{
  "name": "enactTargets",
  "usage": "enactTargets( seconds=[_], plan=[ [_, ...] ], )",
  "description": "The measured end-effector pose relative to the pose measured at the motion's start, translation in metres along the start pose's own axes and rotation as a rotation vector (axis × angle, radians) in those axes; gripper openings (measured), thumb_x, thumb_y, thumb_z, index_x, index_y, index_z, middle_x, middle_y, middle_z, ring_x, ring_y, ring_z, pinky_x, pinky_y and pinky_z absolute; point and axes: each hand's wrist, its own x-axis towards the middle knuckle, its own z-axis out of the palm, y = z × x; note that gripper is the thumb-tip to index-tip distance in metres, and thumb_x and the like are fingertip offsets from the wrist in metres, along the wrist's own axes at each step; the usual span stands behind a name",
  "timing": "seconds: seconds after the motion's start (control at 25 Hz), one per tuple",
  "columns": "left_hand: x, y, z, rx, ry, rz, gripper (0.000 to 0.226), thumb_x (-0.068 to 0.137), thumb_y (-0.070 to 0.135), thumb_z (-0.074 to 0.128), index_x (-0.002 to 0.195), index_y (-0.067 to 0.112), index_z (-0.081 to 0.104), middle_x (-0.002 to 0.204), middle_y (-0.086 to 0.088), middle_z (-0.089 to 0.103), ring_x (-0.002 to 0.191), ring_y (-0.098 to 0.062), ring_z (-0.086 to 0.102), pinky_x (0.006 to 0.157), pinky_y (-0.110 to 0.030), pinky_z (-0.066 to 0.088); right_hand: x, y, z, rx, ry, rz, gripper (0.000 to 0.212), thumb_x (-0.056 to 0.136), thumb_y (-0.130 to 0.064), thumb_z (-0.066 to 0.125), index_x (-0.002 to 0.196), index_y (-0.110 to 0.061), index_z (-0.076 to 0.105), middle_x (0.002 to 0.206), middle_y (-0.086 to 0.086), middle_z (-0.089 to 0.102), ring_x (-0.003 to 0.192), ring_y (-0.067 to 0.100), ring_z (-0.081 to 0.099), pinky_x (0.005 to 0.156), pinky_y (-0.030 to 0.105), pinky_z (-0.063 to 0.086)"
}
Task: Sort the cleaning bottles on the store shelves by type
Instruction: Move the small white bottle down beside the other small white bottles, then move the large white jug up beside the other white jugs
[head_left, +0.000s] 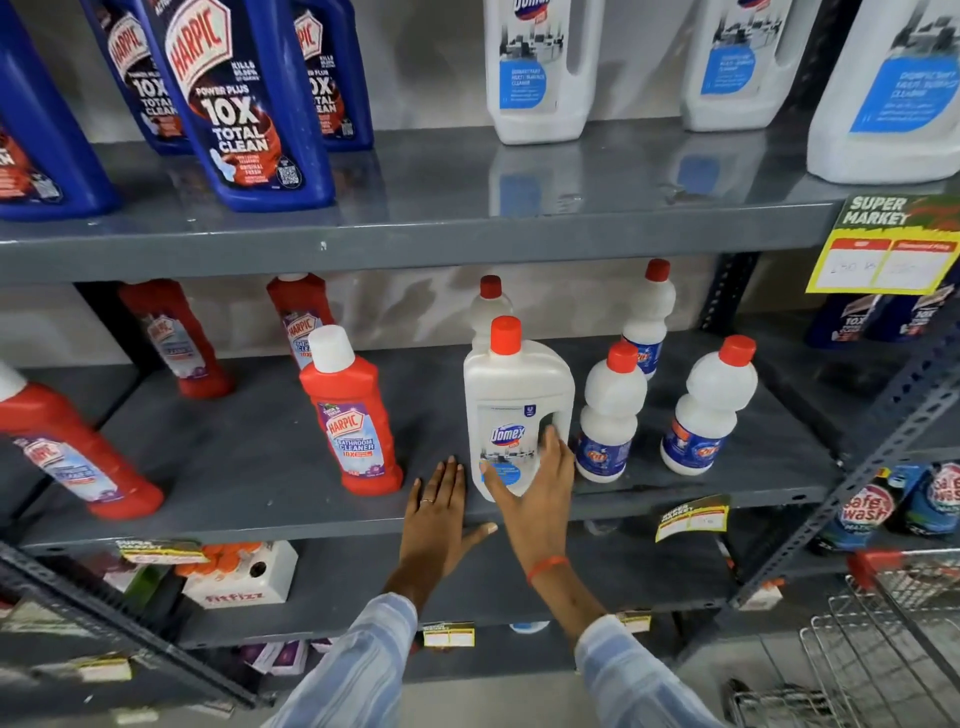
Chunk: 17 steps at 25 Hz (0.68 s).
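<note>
Grey painted metal makes up the store shelving, a middle shelf (249, 467) with a scuffed top, a glossier shelf above it and slotted uprights at the right; a wire trolley (883, 634) stands on the pale floor at lower right. The white Domex bottle (511, 410) serves as landmark: it stands upright near the front edge of the middle shelf, long axis vertical, red cap up, label facing the camera. The right hand (535, 483) wraps its lower right side, thumb across the label and fingers curled behind, gripping it. The left hand (439, 514) lies flat and open on the shelf just left of the bottle's base, holding nothing. Left of the Domex stands a red Harpic bathroom cleaner (353, 415), more red ones beyond it. Right of it stand smaller white red-capped bottles (610, 415). Above it, blue Harpic bottles (244, 104) sit to the left and large white Domex jugs (540, 73) to the right.
</note>
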Motion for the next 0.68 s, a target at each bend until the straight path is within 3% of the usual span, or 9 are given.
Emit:
enactTargets(
  seconds=[0.12,0.16,0.28,0.36,0.44,0.52,0.6,0.68],
  plan=[
    [-0.001,0.002,-0.011,0.043,-0.093,0.005,0.103,0.071,0.075,0.006,0.15,0.008,0.011,0.159,-0.008,0.01,0.145,-0.023,0.011,0.116,-0.044,0.007,0.01,-0.008,0.017,0.043,0.013,0.079,0.092,0.065,-0.04,0.079,0.139,-0.017,0.029,0.139,0.007,0.047,0.127,0.022,0.046,0.101,0.03,0.043],
    [-0.001,0.002,-0.014,0.047,-0.111,0.002,0.1,0.076,0.076,0.01,0.15,0.01,0.004,0.16,-0.007,0.003,0.146,-0.022,0.004,0.117,-0.043,0.002,0.013,-0.014,0.02,0.071,0.035,0.107,0.092,0.062,-0.04,0.081,0.136,-0.017,0.032,0.135,0.007,0.051,0.123,0.021,0.05,0.1,0.033,0.046],
    [0.008,0.001,-0.027,0.027,-0.196,0.01,0.095,0.086,0.062,0.046,0.151,0.009,0.0,0.16,-0.007,-0.002,0.146,-0.021,0.001,0.117,-0.045,0.005,0.021,-0.025,0.019,0.075,0.089,0.124,0.085,0.057,-0.036,0.084,0.126,-0.013,0.041,0.123,0.007,0.061,0.111,0.023,0.058,0.09,0.026,0.047],
    [0.008,0.003,-0.05,0.007,-0.217,0.047,0.087,0.087,0.047,0.054,0.151,0.01,0.007,0.159,-0.007,0.007,0.145,-0.023,0.011,0.117,-0.045,0.011,0.02,-0.023,0.011,0.039,0.086,0.118,0.084,0.055,-0.036,0.085,0.122,-0.011,0.042,0.119,0.009,0.063,0.107,0.026,0.061,0.085,0.023,0.044],
    [-0.005,0.008,-0.073,0.014,0.021,0.096,0.064,0.087,0.031,0.05,0.144,0.008,0.032,0.149,-0.012,0.037,0.133,-0.029,0.037,0.109,-0.042,0.029,0.011,-0.023,0.0,0.032,0.093,0.092,0.084,0.055,-0.035,0.085,0.122,-0.009,0.042,0.118,0.01,0.064,0.107,0.028,0.061,0.088,0.027,0.046],
    [-0.024,0.017,-0.099,0.036,0.393,0.133,0.043,0.081,0.022,0.042,0.117,0.005,0.059,0.116,-0.015,0.064,0.102,-0.035,0.058,0.083,-0.041,0.047,0.002,-0.03,-0.015,0.015,0.106,0.03,0.089,0.054,-0.038,0.085,0.124,-0.009,0.039,0.118,0.009,0.065,0.106,0.028,0.062,0.09,0.031,0.047],
    [-0.041,0.024,-0.123,0.016,0.742,0.167,0.038,0.076,0.021,0.04,0.099,0.004,0.065,0.099,-0.013,0.068,0.083,-0.033,0.058,0.069,-0.038,0.047,-0.007,-0.044,-0.033,-0.018,0.112,-0.087,0.092,0.051,-0.042,0.085,0.125,-0.01,0.039,0.116,0.007,0.066,0.104,0.025,0.063,0.087,0.028,0.048],
    [-0.053,0.033,-0.154,0.031,0.995,0.127,0.031,0.075,0.017,0.046,0.098,0.006,0.064,0.1,-0.014,0.065,0.081,-0.029,0.049,0.068,-0.038,0.038,-0.015,-0.067,-0.055,-0.016,0.16,-0.193,0.097,0.046,-0.048,0.083,0.124,-0.009,0.04,0.112,0.007,0.066,0.101,0.024,0.063,0.084,0.03,0.052]
  ],
)
